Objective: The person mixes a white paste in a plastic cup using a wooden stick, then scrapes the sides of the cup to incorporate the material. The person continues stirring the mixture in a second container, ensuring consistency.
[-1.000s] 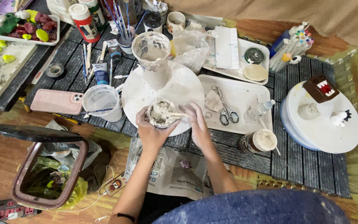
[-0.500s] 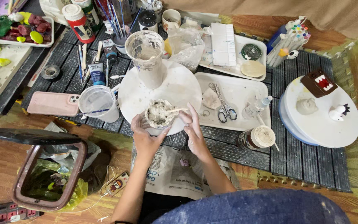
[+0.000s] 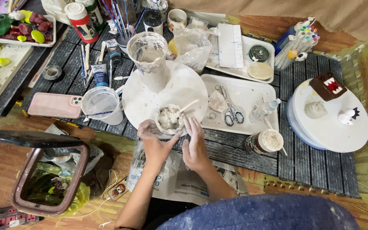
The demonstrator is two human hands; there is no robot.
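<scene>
A small cup of grey-white paste (image 3: 170, 119) with a wooden stick (image 3: 188, 106) in it stands at the near edge of a round white turntable (image 3: 141, 102). My left hand (image 3: 155, 139) wraps the cup's left and near side. My right hand (image 3: 195, 145) rests against its right side, fingers pointing up by the stick. Behind the cup on the turntable rises a tall paste-coated vase (image 3: 150, 59).
A white tray (image 3: 252, 100) with scissors (image 3: 231, 108) lies to the right, a jar (image 3: 263, 142) before it. A clear cup (image 3: 100, 104) and pink phone (image 3: 54, 105) sit left. A bin (image 3: 47, 179) stands lower left, a second turntable with figurines (image 3: 333, 127) right. Newspaper (image 3: 171, 179) lies beneath my arms.
The view has shifted slightly. Both hands stay at the cup; the right hand has dropped a little lower along its right side.
</scene>
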